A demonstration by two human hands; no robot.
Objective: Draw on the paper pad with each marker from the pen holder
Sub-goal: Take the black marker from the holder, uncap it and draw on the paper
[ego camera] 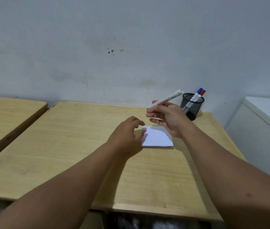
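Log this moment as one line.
right hand: holds white marker | left hand: beside white paper pad | black mesh pen holder: two markers

Plain study or classroom-type room: two bare wooden desks [74, 146] against a scuffed, stained white wall [114, 52], mesh pen holder [191, 106] far right.
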